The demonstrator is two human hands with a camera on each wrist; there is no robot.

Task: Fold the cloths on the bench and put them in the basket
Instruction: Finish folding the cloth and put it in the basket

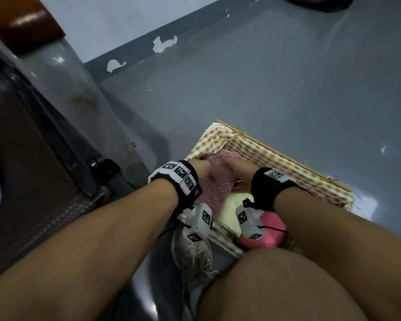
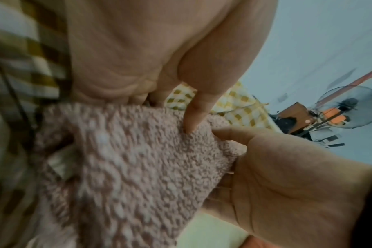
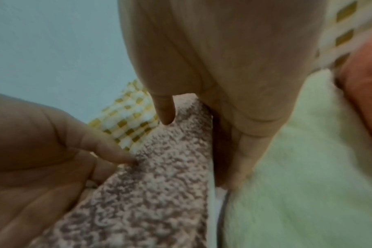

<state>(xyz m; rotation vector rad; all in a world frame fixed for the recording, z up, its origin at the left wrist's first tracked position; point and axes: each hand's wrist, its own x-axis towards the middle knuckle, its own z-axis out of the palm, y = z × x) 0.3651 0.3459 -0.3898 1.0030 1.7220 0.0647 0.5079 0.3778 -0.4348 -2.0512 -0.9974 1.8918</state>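
A folded, fluffy dusty-pink cloth [image 1: 218, 179] [image 2: 127, 167] [image 3: 149, 193] is inside the basket [image 1: 287, 163], which has a yellow-checked lining, at its far-left end. My left hand [image 1: 200, 169] [image 2: 159, 50] pinches the cloth's left edge, thumb on top. My right hand [image 1: 239, 169] [image 3: 223, 58] grips its right edge, thumb on top and fingers down the side. A pale green cloth [image 1: 230, 207] [image 3: 297, 167] and a bright pink cloth [image 1: 269, 232] lie in the near part of the basket.
The basket stands on a grey floor [image 1: 287, 89]. The brown bench [image 1: 33, 181] is at the left. My white shoe [image 1: 195, 258] and bare knee [image 1: 287, 286] are just in front of the basket. A fan [image 2: 350, 107] stands far off.
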